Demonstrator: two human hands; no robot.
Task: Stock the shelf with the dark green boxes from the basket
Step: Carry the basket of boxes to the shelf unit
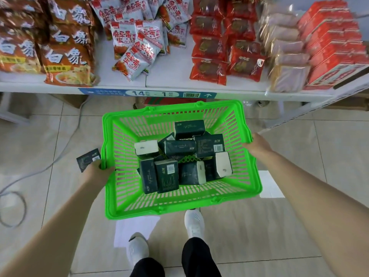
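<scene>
A bright green plastic basket (235, 193) hangs in front of me above the tiled floor. Several dark green boxes (180, 148) lie jumbled inside it, some showing white ends. My left hand (98, 170) grips the basket's left rim, and one more dark green box (87, 159) sticks out from under that hand, outside the basket. My right hand (257, 145) grips the right rim. The white shelf (175, 74) runs across the top of the view, just beyond the basket.
The shelf holds orange noodle packs (65, 56), white snack bags (137, 45), red packets (209, 69), clear-wrapped packs (287, 62) and red boxes (335, 50). Bare shelf surface shows between the white bags and red packets. A grey cable (26, 176) lies on the floor at left. My white shoes (194, 222) stand below the basket.
</scene>
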